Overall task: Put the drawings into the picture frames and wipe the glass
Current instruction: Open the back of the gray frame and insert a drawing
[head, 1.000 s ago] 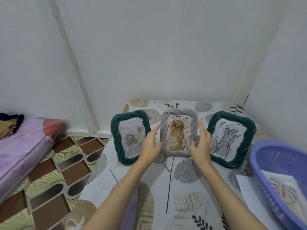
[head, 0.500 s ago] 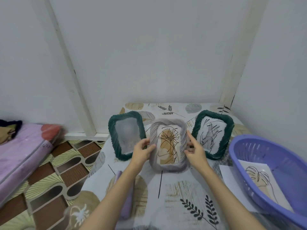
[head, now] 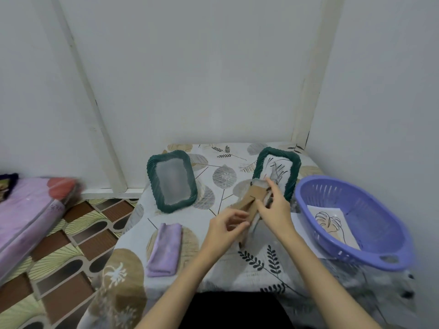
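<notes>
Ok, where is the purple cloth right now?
In the head view, the folded purple cloth lies flat on the table's left side, in front of the left green frame and left of the left hand, untouched.

The grey rope-edged picture frame with its brown cardboard back (head: 252,202) is showing only its rear, so the drawing and glass are facing away unseen. The right hand (head: 275,210) is covering the frame's far edge and the lower corner of the dark green rope-edged frame with a line drawing (head: 278,172) behind it. The other dark green rope-edged frame (head: 172,181) is blurring; its picture is unreadable. The pink mattress (head: 26,219) is running off the left edge.
</notes>
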